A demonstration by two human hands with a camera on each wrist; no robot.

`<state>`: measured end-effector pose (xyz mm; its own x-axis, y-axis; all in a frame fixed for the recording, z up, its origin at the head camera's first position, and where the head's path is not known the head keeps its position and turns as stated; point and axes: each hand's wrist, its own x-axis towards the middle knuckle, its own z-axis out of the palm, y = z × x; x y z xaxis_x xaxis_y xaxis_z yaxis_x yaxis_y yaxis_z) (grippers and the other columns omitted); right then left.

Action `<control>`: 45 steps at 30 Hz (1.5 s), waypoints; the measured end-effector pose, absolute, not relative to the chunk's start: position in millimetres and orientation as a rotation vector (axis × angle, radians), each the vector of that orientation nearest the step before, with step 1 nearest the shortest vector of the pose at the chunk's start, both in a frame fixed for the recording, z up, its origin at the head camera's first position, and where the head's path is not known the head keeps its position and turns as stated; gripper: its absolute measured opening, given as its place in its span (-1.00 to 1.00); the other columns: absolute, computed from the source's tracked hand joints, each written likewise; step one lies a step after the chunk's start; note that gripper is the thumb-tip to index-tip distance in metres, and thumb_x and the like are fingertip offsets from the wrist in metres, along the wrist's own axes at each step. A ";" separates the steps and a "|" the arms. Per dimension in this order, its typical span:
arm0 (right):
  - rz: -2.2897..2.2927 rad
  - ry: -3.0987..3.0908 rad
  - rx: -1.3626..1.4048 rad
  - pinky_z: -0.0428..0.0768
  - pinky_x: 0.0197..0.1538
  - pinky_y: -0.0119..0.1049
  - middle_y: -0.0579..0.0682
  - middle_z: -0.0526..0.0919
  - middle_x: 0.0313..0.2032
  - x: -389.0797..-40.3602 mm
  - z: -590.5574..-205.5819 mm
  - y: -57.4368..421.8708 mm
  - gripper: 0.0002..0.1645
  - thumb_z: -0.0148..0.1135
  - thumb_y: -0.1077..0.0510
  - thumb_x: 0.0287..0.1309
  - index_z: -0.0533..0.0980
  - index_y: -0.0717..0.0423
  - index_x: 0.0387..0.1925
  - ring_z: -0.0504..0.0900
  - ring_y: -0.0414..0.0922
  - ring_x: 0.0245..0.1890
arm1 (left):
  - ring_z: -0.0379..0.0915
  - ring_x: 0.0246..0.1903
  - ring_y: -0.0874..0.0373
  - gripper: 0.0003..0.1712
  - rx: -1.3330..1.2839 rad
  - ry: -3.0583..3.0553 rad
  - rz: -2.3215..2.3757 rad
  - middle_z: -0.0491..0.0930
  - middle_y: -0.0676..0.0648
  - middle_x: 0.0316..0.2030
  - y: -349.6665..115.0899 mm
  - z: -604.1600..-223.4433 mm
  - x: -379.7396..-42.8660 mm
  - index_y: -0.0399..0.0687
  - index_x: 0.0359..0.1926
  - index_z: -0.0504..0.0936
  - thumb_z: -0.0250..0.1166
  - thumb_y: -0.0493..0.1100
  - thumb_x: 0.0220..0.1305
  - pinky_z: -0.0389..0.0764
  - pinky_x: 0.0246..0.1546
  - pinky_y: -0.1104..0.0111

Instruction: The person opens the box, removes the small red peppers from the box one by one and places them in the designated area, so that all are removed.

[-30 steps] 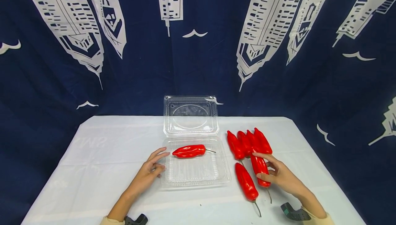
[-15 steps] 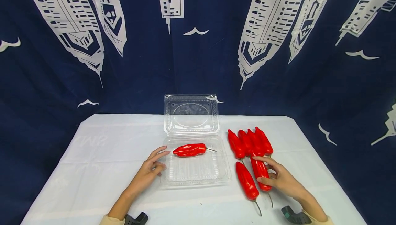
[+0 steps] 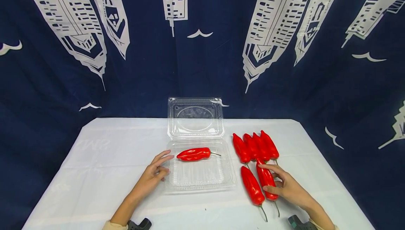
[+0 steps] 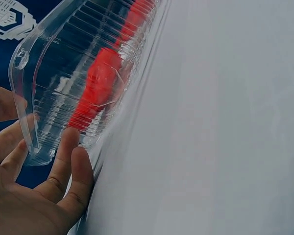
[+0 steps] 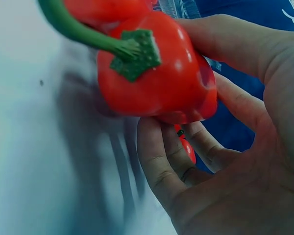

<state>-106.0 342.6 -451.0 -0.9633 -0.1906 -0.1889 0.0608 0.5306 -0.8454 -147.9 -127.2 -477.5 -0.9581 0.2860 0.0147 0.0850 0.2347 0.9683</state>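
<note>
My right hand [image 3: 289,189] grips a glossy red chili pepper [image 3: 265,176] on the table, thumb on one side and fingers on the other. In the right wrist view, this red pepper's [image 5: 171,93] green stem end faces the camera. Another red pepper lies just left of it. My left hand [image 3: 154,173] touches the left side of a clear plastic clamshell box [image 3: 202,184], its fingers loosely bent. One red pepper [image 3: 193,154] lies crosswise inside the box, seen through the plastic wall in the left wrist view.
A row of several red peppers [image 3: 241,148] lies right of the box, behind the gripped one. The box's lid [image 3: 195,131] stands raised at the back. White cloth covers the table [image 3: 104,173]; a dark blue patterned curtain [image 3: 202,64] hangs behind.
The pepper in my right hand has slid slightly towards me, away from the row behind it, and the hand has moved with it. My left hand has stayed in place.
</note>
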 end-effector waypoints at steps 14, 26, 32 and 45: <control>-1.368 2.560 -0.145 0.68 -0.14 -0.37 0.29 0.17 0.39 -104.7 -452.6 341.8 -0.10 0.54 0.13 -0.03 0.38 0.03 0.38 0.39 0.18 0.14 | 0.56 -0.15 0.05 -0.46 0.320 2.323 1.820 0.14 0.04 0.51 -125.7 -476.7 -146.8 -0.06 0.35 0.48 0.17 -0.37 0.37 0.57 -0.25 0.42; -1.263 2.644 -0.201 0.66 -0.14 -0.41 0.22 0.20 0.38 -107.5 -453.2 340.7 -0.11 0.56 0.07 -0.05 0.41 0.00 0.35 0.45 0.12 0.09 | 0.56 -0.16 0.03 -0.46 0.365 2.322 1.820 0.13 0.02 0.51 -126.3 -477.2 -147.5 -0.05 0.35 0.47 0.17 -0.36 0.38 0.58 -0.26 0.41; -1.256 2.646 -0.217 0.65 -0.12 -0.42 0.21 0.20 0.38 -108.0 -454.9 341.5 -0.11 0.55 0.06 -0.04 0.41 0.01 0.35 0.45 0.14 0.10 | 0.56 -0.19 0.05 -0.47 0.366 2.318 1.829 0.13 0.00 0.52 -125.9 -477.6 -147.6 -0.04 0.34 0.48 0.18 -0.36 0.37 0.58 -0.27 0.42; -1.246 2.639 -0.213 0.65 -0.11 -0.44 0.28 0.31 0.33 -107.1 -456.2 341.5 -0.22 0.50 0.06 0.05 0.43 0.00 0.33 0.52 0.07 0.03 | 0.54 -0.21 0.05 -0.45 0.363 2.311 1.830 0.12 0.03 0.52 -126.0 -477.0 -146.9 -0.07 0.36 0.46 0.17 -0.37 0.38 0.57 -0.26 0.41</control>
